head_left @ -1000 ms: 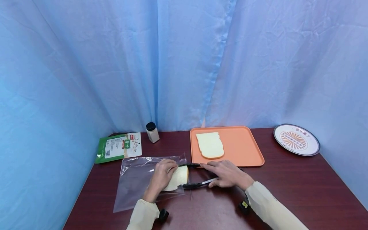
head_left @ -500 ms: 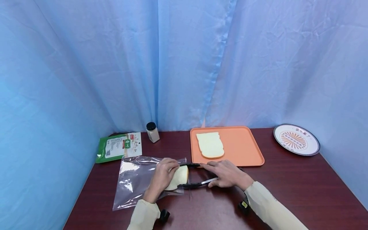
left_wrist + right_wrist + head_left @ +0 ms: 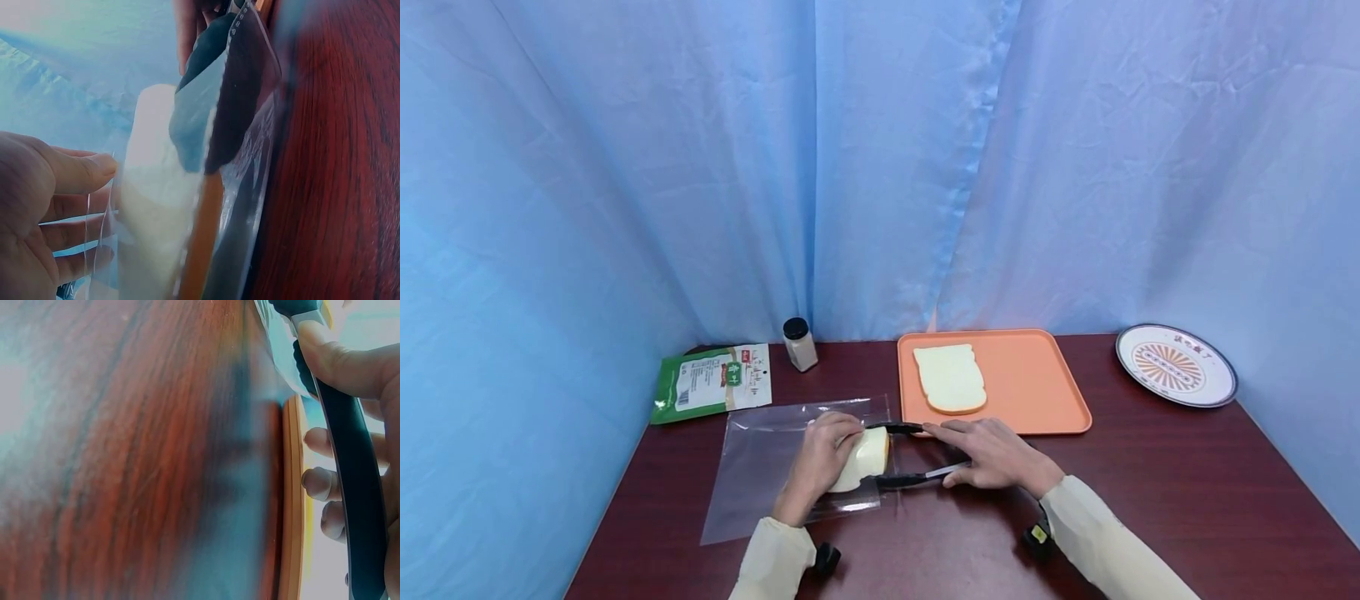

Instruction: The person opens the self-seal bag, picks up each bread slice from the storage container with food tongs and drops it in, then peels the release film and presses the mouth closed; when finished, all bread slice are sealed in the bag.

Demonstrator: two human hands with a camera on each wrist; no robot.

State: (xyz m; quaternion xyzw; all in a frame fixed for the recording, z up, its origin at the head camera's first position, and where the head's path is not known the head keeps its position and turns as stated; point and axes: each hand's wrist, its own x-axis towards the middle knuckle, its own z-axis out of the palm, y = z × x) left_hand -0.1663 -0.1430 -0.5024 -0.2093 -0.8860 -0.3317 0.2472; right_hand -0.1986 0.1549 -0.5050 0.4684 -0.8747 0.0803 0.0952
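Note:
A slice of bread (image 3: 868,457) lies at the mouth of a clear plastic bag (image 3: 756,475), partly hidden by my left hand (image 3: 822,454). In the left wrist view the thumb and fingers of that hand pinch the bag's film beside the bread (image 3: 153,181). My right hand (image 3: 991,454) holds black-tipped tongs (image 3: 902,481), with thumb and fingers on the two arms. The tong heads sit at two opposite edges of the slice; one shows dark behind the bag's film in the left wrist view. In the right wrist view the thumb presses on the tongs' arm (image 3: 350,462).
An orange tray (image 3: 1030,383) with another bread slice (image 3: 951,379) stands just behind the tongs. At the back left are a green and white packet (image 3: 711,383) and a black-capped jar (image 3: 801,346). A patterned plate (image 3: 1176,365) lies at the right; blue curtains (image 3: 880,167) surround the table.
The bread and tong heads have shifted slightly left and away from me. The bag's left part has moved slightly and its glare has faded. Both hands keep their holds.

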